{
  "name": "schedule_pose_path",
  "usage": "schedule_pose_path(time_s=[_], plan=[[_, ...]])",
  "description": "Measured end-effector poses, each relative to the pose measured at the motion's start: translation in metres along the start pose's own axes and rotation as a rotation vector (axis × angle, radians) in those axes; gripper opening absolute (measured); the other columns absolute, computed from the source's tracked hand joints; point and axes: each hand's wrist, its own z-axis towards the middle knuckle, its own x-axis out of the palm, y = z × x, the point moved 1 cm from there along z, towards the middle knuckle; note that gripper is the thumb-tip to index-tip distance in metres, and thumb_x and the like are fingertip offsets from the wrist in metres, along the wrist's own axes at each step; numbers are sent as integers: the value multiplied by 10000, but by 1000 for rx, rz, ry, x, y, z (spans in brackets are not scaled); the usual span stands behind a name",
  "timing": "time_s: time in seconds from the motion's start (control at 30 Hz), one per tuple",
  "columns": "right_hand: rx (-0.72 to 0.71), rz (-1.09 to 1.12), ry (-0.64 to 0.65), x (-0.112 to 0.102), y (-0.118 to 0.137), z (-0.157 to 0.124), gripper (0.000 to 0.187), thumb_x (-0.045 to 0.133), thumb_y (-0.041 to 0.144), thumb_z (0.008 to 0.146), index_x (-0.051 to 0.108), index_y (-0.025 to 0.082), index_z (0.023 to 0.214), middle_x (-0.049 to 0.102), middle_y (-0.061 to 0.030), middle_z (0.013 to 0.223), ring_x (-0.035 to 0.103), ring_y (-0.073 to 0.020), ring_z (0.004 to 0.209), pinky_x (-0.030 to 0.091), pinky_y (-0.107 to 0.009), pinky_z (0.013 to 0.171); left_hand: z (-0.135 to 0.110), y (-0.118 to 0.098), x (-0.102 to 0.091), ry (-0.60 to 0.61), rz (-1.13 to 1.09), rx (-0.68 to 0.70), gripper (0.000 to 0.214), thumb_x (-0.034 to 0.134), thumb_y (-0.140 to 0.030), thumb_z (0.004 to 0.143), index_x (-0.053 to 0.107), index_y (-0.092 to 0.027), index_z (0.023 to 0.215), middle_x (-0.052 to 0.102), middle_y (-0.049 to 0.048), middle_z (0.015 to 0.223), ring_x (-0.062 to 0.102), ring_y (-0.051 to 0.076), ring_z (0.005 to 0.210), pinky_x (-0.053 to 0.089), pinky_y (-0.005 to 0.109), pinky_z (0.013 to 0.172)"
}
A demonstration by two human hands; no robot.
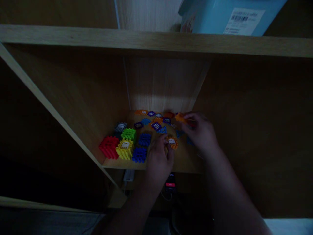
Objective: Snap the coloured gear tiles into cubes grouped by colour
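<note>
1. Risk, slip: the orange stack (172, 142) sits at the fingertips of the left hand (160, 155), near the front of the shelf (184, 163). A loose pinch could let layers slide apart; a piece dropped there might go over the edge, towards the phone (170, 182) below.
2. Risk, knock: the blue stacks (139, 154) stand just beside the left hand. A sideways swing of the wrist could topple them, and perhaps the yellow stack (125, 149) next along.
3. Risk, mix-up: light is poor, and flat pieces such as the purple piece (156, 126) lie scattered and partly overlapping. Reaching among them could drag neighbours along.
4. Left fingers: curled into a narrow gap, thumb opposite forefinger, the orange stack gripped between them, printed face up.
5. Right hand (200, 130): over the right part of the shelf, fingertips drawn close together on an orange piece (180, 117). A red piece (192, 123) shows by the fingers; cannot tell whether it is held too or lies behind.
</note>
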Motion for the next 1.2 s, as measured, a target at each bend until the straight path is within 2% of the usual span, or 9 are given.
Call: schedule_pose_path(time_s=[0.1, 0.17, 0.3, 0.4, 0.6, 0.77, 0.87, 1.1, 1.2], plan=[[-27, 219, 73, -9, 22, -34, 273, 800, 337, 943, 670, 294, 1179, 733, -62, 1270, 737, -256, 1121, 617, -416, 977, 0, 1, -2, 0, -67, -10, 577, 610, -138, 1028, 422, -210, 1570, 756, 61, 1100, 745, 223, 1033, 619, 395, 959], [-43, 278, 132, -10, 30, -53, 301, 801, 290, 938, 658, 307, 1202, 728, -59, 1301, 727, -255, 1149, 616, -411, 968, 1, 0, -5, 9, -61, 15, 603, 616, -151, 1040, 403, -227, 1598, 762, 72, 1163, 747, 224, 1069, 616, 392, 976], [-20, 385, 202, -8, 32, -75, 359, 814, 223, 910, 644, 316, 1212, 755, -38, 1235, 727, -238, 1096, 613, -389, 935, 2, -2, -10, 75, 30, 115, 424, 598, -28, 970, 618, -224, 1345, 761, 77, 1249, 720, 248, 1157, 583, 416, 1027], [28, 484, 233, -6, 29, -78, 333, 791, 220, 926, 643, 315, 1208, 751, -38, 1270, 723, -239, 1141, 608, -394, 962, 2, -4, -13, 79, 43, 130, 355, 588, 1, 942, 660, -226, 1206, 776, 48, 1145, 723, 240, 1102, 577, 401, 994], [113, 601, 233, -5, 19, -77, 96, 744, 354, 1017, 733, 309, 1101, 747, -66, 1325, 706, -261, 1249, 580, -452, 1072, 6, -10, -19, 60, 18, 75, 240, 618, -80, 988, 681, -234, 1161, 790, 33, 1093, 732, 214, 1046, 581, 356, 944], [236, 781, 265, -3, 12, -78, 163, 797, 437, 976, 785, 308, 1075, 766, -59, 1319, 739, -244, 1199, 620, -412, 1037, 7, -10, -21, 69, 15, 95, 224, 615, -101, 997, 693, -237, 1157, 789, 36, 1072, 736, 208, 1014, 595, 344, 916], [288, 829, 318, -4, 10, -76, 171, 821, 432, 953, 796, 303, 1062, 805, -39, 1191, 769, -218, 1103, 632, -375, 999, 6, -7, -20, 85, 8, 98, 213, 615, -106, 1004, 696, -237, 1150, 784, 33, 1067, 733, 200, 1020, 598, 335, 928], [307, 909, 393, 1, 8, -78, 169, 764, 425, 999, 775, 289, 1098, 810, -27, 1095, 764, -189, 1060, 609, -323, 952, 1, 0, -16, 101, -69, 22, 320, 692, -169, 1005, 654, -255, 1310, 787, 35, 1121, 755, 184, 1020, 612, 337, 964], [295, 886, 413, 2, 7, -77, 185, 736, 441, 1016, 774, 277, 1091, 812, -32, 1071, 767, -193, 1035, 608, -328, 937, 2, -1, -16, 126, -131, 8, 234, 709, -177, 1001, 686, -255, 1220, 798, 30, 1082, 767, 176, 977, 623, 318, 928]])
